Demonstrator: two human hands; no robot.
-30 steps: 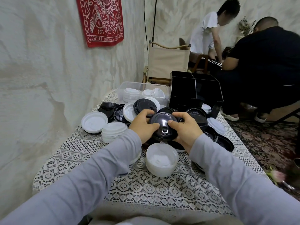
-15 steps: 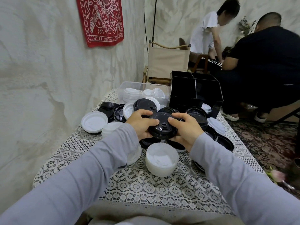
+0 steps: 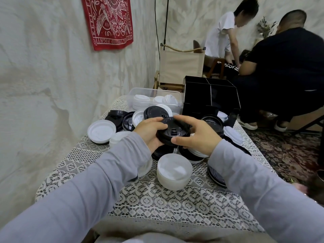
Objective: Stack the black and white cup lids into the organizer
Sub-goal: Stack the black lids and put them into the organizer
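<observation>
I'm at a worktop [image 3: 157,204] covered in white lace cloth, with a rough pale wall on my left and a red banner [image 3: 109,21] hanging on it. Beyond the far end stands a canvas folding chair [image 3: 180,67]. Two people [image 3: 284,55] sit over at the back right, above a patterned carpet [image 3: 284,155].

Both hands are on the black lid [image 3: 172,133], held up just above the pile in the middle of the worktop. My left hand [image 3: 149,132] grips its left edge with the thumb on top, and my right hand [image 3: 198,137] curls round the right edge. It's glossy, dome side up, with a small raised tab in the middle. I can't tell whether it's one lid or several nested.

Loose black lids [image 3: 128,120] and a white lid [image 3: 101,131] lie around it, and a stack of white lids [image 3: 173,172] sits nearest me.

At the far end the black organizer [image 3: 208,95] stands with its compartments too dark to read. Just to its left, a clear plastic bin [image 3: 138,91] holds more white lids.
</observation>
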